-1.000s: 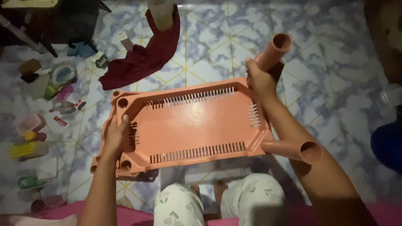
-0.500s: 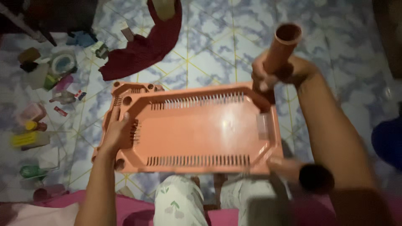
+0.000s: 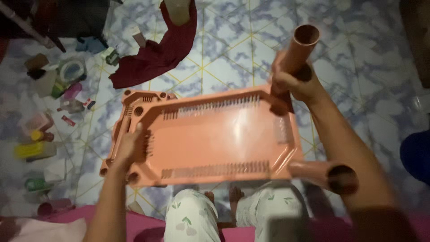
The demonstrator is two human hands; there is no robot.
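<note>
Left hand [image 3: 130,150] fingers clamp the tray's [image 3: 215,139] left rim; right hand [image 3: 291,83] fingers wrap the far tube leg [image 3: 298,49]. Fingertips blurred.

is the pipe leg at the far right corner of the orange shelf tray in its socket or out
In, it seems. The pipe leg rises from the tray's far right corner, gripped by the right hand, which hides the joint, so full seating cannot be told.

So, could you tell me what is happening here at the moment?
A seated person holds a salmon-coloured plastic shelf tray over their knees, above a tiled floor. The left hand grips the tray's left end. The right hand is wrapped around a matching tube leg at the far right corner. A second tube leg sticks out of the near right corner. A dark red cloth lies beyond.
</note>
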